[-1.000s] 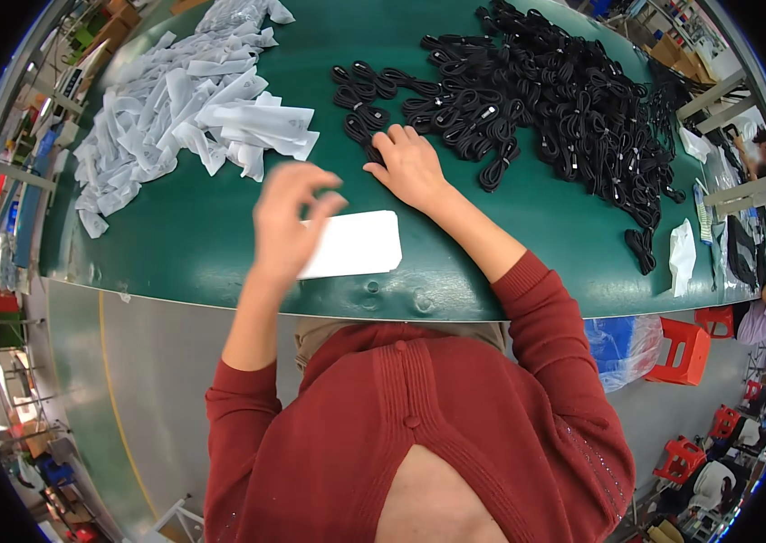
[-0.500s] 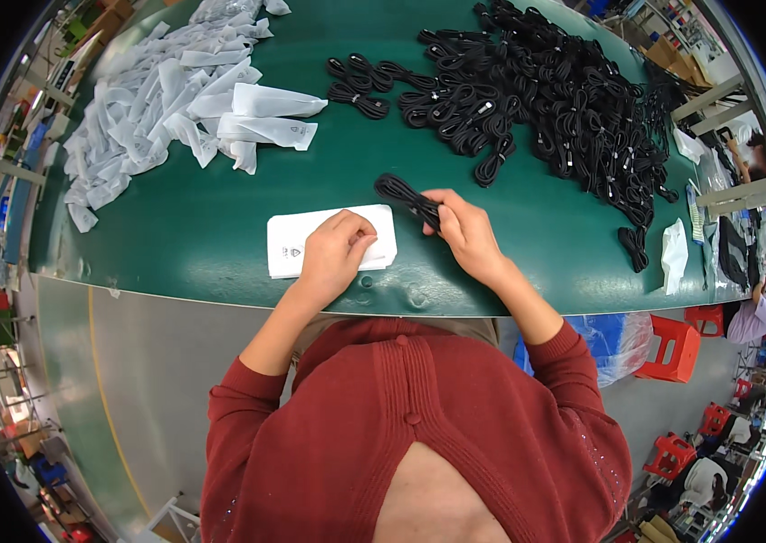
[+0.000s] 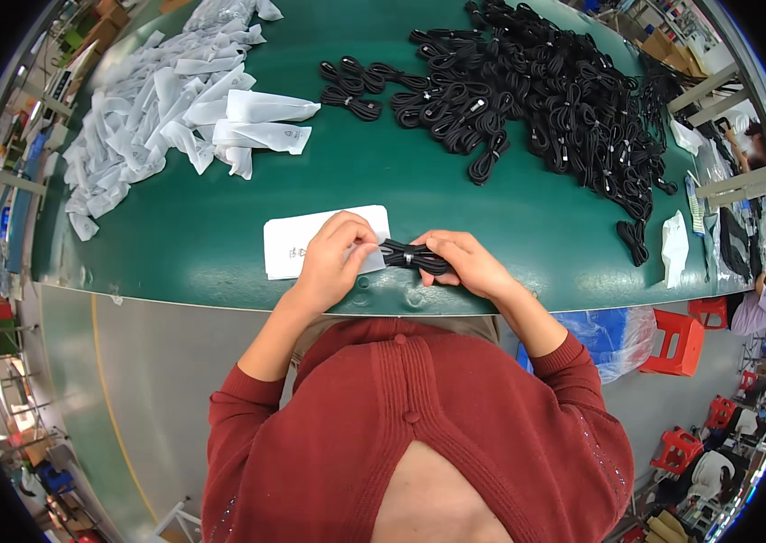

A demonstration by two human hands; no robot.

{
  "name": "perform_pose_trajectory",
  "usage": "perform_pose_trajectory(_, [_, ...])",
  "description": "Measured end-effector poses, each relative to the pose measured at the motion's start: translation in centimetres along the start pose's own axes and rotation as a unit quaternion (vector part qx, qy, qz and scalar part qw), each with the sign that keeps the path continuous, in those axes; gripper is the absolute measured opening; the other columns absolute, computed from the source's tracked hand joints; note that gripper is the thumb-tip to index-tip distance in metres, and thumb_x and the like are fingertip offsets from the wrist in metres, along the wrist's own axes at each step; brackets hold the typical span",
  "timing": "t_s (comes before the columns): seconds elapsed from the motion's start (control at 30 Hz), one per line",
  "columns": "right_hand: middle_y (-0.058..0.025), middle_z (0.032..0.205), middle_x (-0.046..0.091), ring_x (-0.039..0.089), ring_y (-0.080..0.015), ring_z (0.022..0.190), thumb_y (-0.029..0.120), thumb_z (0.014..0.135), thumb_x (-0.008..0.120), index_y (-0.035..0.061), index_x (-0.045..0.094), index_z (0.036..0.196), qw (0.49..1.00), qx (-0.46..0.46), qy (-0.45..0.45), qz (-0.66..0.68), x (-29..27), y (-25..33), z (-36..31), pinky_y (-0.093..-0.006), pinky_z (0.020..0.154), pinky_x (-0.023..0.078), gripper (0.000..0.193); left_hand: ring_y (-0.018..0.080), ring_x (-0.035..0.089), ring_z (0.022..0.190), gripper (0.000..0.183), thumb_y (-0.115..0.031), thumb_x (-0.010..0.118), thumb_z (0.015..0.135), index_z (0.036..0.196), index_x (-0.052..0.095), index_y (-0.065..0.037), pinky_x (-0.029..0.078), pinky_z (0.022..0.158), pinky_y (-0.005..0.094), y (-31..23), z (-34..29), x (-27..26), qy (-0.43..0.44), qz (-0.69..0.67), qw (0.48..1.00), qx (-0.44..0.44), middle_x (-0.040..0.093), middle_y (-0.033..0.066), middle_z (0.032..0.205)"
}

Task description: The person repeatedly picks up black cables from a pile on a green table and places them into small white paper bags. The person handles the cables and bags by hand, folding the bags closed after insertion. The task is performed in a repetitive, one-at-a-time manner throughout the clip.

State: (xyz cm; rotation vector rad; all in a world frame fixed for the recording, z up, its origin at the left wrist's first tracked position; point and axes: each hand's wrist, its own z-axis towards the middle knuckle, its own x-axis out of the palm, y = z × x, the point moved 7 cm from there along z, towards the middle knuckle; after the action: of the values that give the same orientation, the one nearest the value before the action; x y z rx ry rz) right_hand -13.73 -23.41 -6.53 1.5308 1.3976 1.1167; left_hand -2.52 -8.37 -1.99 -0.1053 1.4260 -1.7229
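Note:
Close to the table's front edge lies a stack of flat white bags (image 3: pixel 285 237) with small dark print. My left hand (image 3: pixel 332 262) rests over its right part, thumb and fingers pinching the edge of the top bag. My right hand (image 3: pixel 466 262) is closed on a coiled black cable (image 3: pixel 415 257), tied at its middle. The cable lies sideways, its left end at the right edge of the bag beside my left fingertips. Whether that end is inside the bag or only against it, I cannot tell.
A big heap of coiled black cables (image 3: pixel 573 118) covers the far right of the green table (image 3: pixel 220 213). Filled white bags (image 3: pixel 143 118) are piled at the far left. One white bag (image 3: pixel 674 249) lies near the right edge. A red stool (image 3: pixel 675 342) stands below on the right.
My right hand has brought the coiled cable down and turned it level, its left end now at the bag's edge. My left hand has lifted that edge slightly.

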Motion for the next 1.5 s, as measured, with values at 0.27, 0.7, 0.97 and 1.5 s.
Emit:
perform_pose_trajectory(0.27, [-0.0051,0.092,0.057,0.054,-0.0119,0.073,0.015,0.086,0.075,0.0039,0.071,0.104,0.931,-0.253,-0.136,-0.227,1.6,4.7,-0.2,-0.0252,0.064,0.046,0.021,0.0275,0.056,0.089,0.013,0.002,0.07,0.077,0.085,0.06,-0.003,0.046,0.077,0.0346,-2.5,1.2,-0.8,-0.01,0.101,0.991,0.085,0.063,0.0086,0.093])
perform_pose_trajectory(0.7, [-0.0174,0.093,0.058,0.065,-0.034,0.073,0.034,0.092,0.066,0.0132,0.064,0.118,0.687,-0.167,-0.432,-0.56,-7.2,7.8,0.2,-0.043,0.06,0.054,0.034,0.0089,0.052,0.078,0.022,-0.016,0.062,0.098,0.111,0.065,0.002,0.044,0.07,0.0245,2.1,6.0,-16.8,-0.337,-0.113,0.934,-0.024,0.062,0.0022,0.094])
perform_pose_trajectory(0.97, [-0.0193,0.09,0.059,0.065,-0.0349,0.071,0.023,0.089,0.068,0.004,0.051,0.106,0.69,-0.103,-0.438,-0.567,-11.0,3.0,-1.7,-0.0414,0.056,0.053,0.031,0.0179,0.058,0.09,0.024,-0.003,0.072,0.081,0.104,0.065,-0.002,0.049,0.07,0.0299,-0.7,2.8,-3.4,0.008,0.073,0.997,-0.006,0.061,0.0069,0.099])
perform_pose_trajectory(1.5, [-0.0059,0.089,0.068,0.055,-0.0079,0.068,0.008,0.1,0.051,-0.0011,0.058,0.127,0.936,-0.201,-0.221,-0.189,-0.6,3.0,-1.8,-0.0229,0.064,0.047,0.03,0.0271,0.058,0.083,0.012,-0.009,0.072,0.079,0.086,0.064,-0.006,0.045,0.078,0.0393,0.6,0.3,1.0,0.015,0.216,0.976,0.037,0.058,0.0082,0.086])
